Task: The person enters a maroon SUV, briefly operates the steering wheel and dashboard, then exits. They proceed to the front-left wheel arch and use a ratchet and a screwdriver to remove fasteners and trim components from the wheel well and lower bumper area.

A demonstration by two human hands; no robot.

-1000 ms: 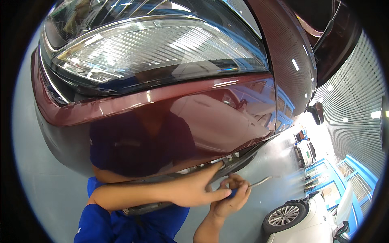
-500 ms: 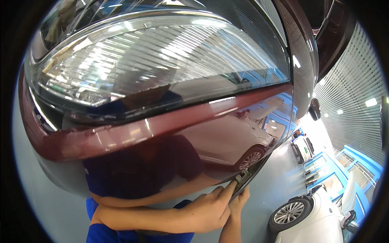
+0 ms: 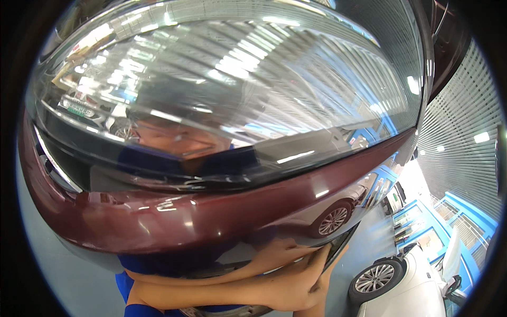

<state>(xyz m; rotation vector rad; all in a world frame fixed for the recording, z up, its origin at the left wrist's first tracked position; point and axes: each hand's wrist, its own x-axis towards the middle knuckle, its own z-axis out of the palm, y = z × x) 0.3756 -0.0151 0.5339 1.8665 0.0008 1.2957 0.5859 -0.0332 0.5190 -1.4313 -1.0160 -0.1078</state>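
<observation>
A dark red car's front corner fills the view, with a large clear headlight above a glossy bumper. My left forearm crosses low from the left. My left hand reaches the bumper's rear edge near the wheel arch, its fingers bent against the dark edge. Close behind it, my right hand comes up from below at the same edge; its fingers are mostly hidden. Whether a small part sits between the fingers cannot be made out. The headlight and paint carry reflections of me and the workshop.
To the right stands a white car with a spoked wheel and a raised panel. Blue-framed wall panels lie beyond it. Grey floor shows left of the bumper. A dark red raised panel is at upper right.
My view has come closer to the headlight, which now looks larger. Both hands appear slightly lower and farther right, still at the bumper's edge. A small greyish piece by my fingertips is no longer visible.
</observation>
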